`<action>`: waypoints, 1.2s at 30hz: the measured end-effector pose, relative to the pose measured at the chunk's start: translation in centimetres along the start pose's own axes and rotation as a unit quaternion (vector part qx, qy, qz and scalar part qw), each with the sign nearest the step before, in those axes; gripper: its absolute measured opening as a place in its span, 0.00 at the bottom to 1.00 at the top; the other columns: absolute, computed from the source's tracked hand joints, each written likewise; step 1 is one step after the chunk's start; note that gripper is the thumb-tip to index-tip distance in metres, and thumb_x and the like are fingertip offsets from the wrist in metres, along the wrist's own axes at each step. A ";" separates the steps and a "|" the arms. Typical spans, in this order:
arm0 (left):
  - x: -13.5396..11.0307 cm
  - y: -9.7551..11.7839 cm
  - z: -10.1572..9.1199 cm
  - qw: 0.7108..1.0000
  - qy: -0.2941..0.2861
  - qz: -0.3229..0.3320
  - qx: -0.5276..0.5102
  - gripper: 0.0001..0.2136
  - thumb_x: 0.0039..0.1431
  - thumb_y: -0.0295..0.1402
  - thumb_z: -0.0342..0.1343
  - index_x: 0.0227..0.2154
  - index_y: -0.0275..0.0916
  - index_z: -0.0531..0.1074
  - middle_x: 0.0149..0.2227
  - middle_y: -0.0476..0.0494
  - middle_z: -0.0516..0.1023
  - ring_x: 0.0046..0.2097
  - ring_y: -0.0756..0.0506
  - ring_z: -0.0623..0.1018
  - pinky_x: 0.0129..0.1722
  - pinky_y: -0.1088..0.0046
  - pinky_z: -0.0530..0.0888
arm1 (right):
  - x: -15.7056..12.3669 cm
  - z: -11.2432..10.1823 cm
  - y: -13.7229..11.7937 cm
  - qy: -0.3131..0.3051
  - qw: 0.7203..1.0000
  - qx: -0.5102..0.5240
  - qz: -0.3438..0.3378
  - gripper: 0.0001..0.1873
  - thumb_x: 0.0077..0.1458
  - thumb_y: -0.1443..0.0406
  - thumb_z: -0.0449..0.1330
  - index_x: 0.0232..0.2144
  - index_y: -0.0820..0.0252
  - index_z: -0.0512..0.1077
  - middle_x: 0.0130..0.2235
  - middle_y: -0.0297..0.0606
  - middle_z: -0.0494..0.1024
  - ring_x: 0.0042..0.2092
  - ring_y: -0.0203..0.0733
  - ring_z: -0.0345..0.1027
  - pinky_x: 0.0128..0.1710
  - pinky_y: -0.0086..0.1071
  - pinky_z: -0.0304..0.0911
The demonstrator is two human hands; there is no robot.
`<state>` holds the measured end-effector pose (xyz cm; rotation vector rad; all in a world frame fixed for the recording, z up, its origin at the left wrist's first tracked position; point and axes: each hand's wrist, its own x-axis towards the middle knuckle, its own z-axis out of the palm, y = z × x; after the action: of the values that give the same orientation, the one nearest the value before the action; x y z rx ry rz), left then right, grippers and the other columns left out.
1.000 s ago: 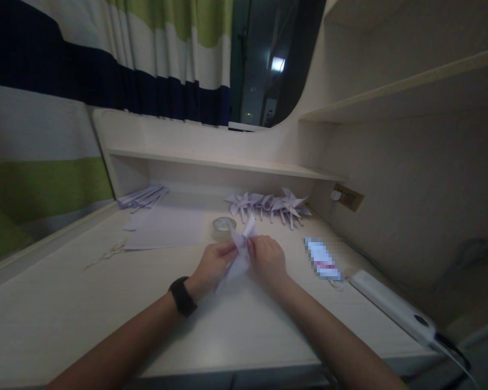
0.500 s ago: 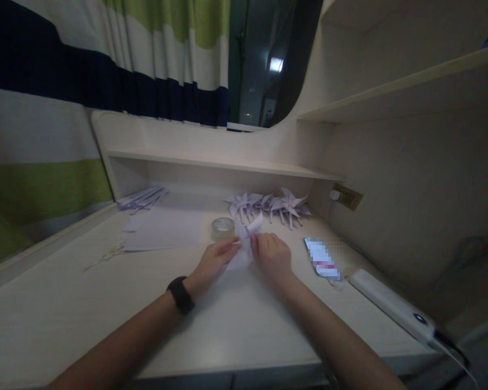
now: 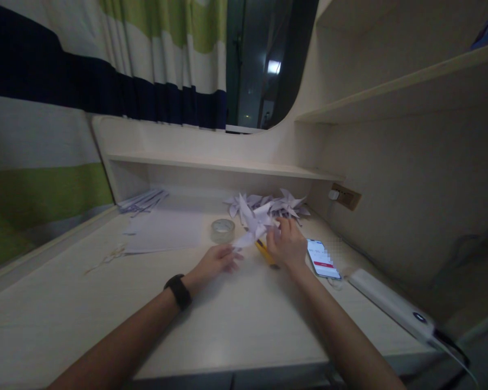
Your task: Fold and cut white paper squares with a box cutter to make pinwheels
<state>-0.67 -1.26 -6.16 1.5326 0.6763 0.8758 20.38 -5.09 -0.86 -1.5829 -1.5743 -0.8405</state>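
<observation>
A white paper pinwheel is held up between my two hands over the desk. The thumb and fingers of my right hand are closed on its right side. At its lower left blade, my left hand pinches the tip, with the other fingers loosely spread below and slightly blurred. Beneath the pinwheel lies a yellow utility knife, partly covered by paper and my right hand. A roll of clear tape stands just beyond my left hand.
Several finished paper pinwheels are heaped at the back. White paper sheets and a pile of paper strips lie at the left. A phone and a white power strip are on the right, under a wall socket.
The pinwheel has turned and opened out towards me. My right hand has moved right and my left hand slightly left and down. The utility knife has come into sight.
</observation>
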 end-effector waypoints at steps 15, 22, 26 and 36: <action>-0.3 -0.1 1.4 0.997 0.001 -0.023 -0.076 0.23 0.45 0.45 0.65 0.39 0.35 0.69 0.31 0.44 0.73 0.33 0.44 0.78 0.37 0.63 0.74 | -1.7 0.6 -2.9 -0.161 0.981 0.083 0.065 0.21 0.60 0.59 0.49 0.19 0.59 0.70 0.20 0.37 0.74 0.21 0.37 0.64 0.22 0.29 0.44; -0.2 -0.5 2.1 0.999 -0.009 0.029 0.044 0.13 0.51 0.39 0.60 0.33 0.32 0.74 0.27 0.41 0.77 0.27 0.47 0.74 0.24 0.74 0.68 | -2.9 0.2 -4.8 -0.143 0.941 0.298 0.072 0.22 0.61 0.54 0.48 0.20 0.58 0.66 0.18 0.31 0.69 0.21 0.34 0.62 0.23 0.26 0.50; 0.1 -0.6 1.6 0.998 0.045 0.003 0.038 0.12 0.48 0.36 0.61 0.33 0.32 0.74 0.28 0.39 0.77 0.28 0.46 0.76 0.25 0.73 0.70 | -2.1 0.2 -3.4 -0.049 0.963 0.246 0.102 0.16 0.58 0.55 0.51 0.24 0.59 0.65 0.18 0.30 0.67 0.21 0.34 0.61 0.24 0.27 0.51; 0.2 -0.7 0.8 0.996 0.086 -0.012 0.005 0.17 0.43 0.37 0.65 0.34 0.30 0.74 0.29 0.40 0.76 0.28 0.46 0.77 0.27 0.70 0.73 | -1.4 1.5 -0.4 -0.069 0.994 0.085 0.019 0.16 0.60 0.60 0.48 0.29 0.60 0.71 0.22 0.35 0.74 0.22 0.35 0.64 0.24 0.28 0.46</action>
<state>0.21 -1.42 -6.80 1.4654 0.8231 0.9946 19.85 -4.56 -2.81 -1.5697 -1.6599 -0.5703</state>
